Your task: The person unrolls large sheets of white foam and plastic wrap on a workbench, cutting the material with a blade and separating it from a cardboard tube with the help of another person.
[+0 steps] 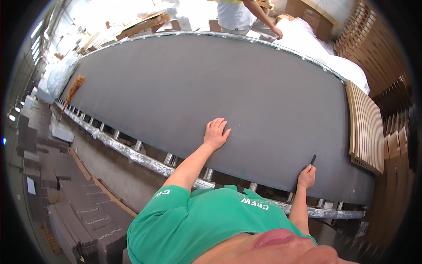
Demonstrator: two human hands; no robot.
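A long dark grey sheet (263, 97) lies over a roller frame in front of me. My left hand (216, 133) rests palm down on the sheet near its front edge, fingers a little spread, holding nothing. Further right, my right hand (307, 176) is closed around a slim black tool (313, 159), whose tip points away from me over the sheet. Its exact kind is too small to make out; it resembles a pen or a slim knife.
Metal rollers and a worn frame rail (145, 161) run along my side. A stack of slatted panels (365, 127) sits at the right end, a brown duster (75, 88) at the left. Across the sheet stands another person (237, 17). Flat cartons (83, 215) lie lower left.
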